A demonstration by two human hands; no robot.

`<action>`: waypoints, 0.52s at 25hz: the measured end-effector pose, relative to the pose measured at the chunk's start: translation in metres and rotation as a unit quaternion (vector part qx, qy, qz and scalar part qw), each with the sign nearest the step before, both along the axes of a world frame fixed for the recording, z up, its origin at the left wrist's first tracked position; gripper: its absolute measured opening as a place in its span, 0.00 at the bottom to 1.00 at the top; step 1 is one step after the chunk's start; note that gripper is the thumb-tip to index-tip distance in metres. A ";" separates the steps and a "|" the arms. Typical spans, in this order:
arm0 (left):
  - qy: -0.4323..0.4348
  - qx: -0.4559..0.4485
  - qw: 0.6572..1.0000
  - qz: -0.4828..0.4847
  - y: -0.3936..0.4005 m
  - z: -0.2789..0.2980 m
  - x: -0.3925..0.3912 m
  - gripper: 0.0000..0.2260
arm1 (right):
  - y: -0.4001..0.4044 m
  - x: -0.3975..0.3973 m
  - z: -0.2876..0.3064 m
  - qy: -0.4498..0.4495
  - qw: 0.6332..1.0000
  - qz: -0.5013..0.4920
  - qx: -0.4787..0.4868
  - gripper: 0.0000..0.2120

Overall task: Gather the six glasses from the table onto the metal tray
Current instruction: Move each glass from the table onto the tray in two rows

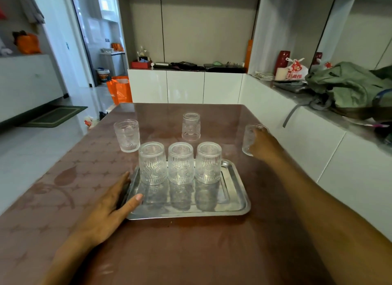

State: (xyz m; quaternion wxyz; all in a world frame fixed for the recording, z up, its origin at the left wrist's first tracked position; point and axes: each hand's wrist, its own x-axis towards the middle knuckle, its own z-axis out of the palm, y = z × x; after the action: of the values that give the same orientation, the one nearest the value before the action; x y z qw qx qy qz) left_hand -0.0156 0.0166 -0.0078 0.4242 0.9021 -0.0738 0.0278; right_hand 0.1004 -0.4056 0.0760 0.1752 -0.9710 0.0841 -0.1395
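Observation:
A shiny metal tray [235,197] lies on the brown table [63,200]. Three ribbed glasses stand in a row along its far side: left [152,163], middle [180,163], right [208,162]. Off the tray, one glass [126,135] stands to the far left and another glass [191,126] behind the tray. At the table's right edge my right hand [265,145] is wrapped around a third loose glass [248,139], partly hiding it. My left hand [110,208] rests flat on the table with its fingers against the tray's left rim, thumb on the rim.
White cabinets run behind the table and along the right. The right counter carries a green bag [350,87], a red-and-white plastic bag [297,69] and small items. An orange bag [119,89] stands on the floor at the far left of the table.

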 end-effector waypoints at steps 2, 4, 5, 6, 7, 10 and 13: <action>-0.027 -0.001 0.999 0.018 0.001 -0.002 0.001 0.43 | -0.001 0.000 -0.008 -0.008 0.999 -0.024 -0.041 0.13; -0.058 0.017 0.997 0.037 0.002 -0.001 0.001 0.39 | 0.003 -0.010 -0.010 -0.051 0.997 -0.029 -0.047 0.07; -0.078 0.038 0.995 0.047 0.002 0.000 0.000 0.35 | 0.008 -0.018 -0.010 -0.086 0.995 -0.030 -0.029 0.06; -0.111 0.064 0.990 0.058 0.002 0.001 -0.003 0.32 | 0.012 -0.030 -0.007 -0.131 0.991 -0.037 0.001 0.06; -0.158 0.089 0.981 0.071 0.001 0.003 -0.007 0.28 | 0.016 -0.046 -0.002 -0.185 0.981 -0.044 0.043 0.06; -0.267 0.079 0.954 0.112 -0.001 0.013 -0.020 0.22 | 0.038 -0.105 0.007 -0.282 0.927 -0.018 0.248 0.04; -0.211 -0.046 0.972 0.095 -0.012 0.029 -0.036 0.21 | 0.090 -0.154 0.007 -0.177 0.766 0.100 0.610 0.10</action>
State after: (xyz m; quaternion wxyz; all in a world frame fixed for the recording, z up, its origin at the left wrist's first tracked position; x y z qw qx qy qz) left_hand -0.0517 0.0046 0.0212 0.4359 0.8580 -0.0739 0.2614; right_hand -0.0539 -0.3161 0.0829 0.7556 -0.6201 0.0209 -0.2100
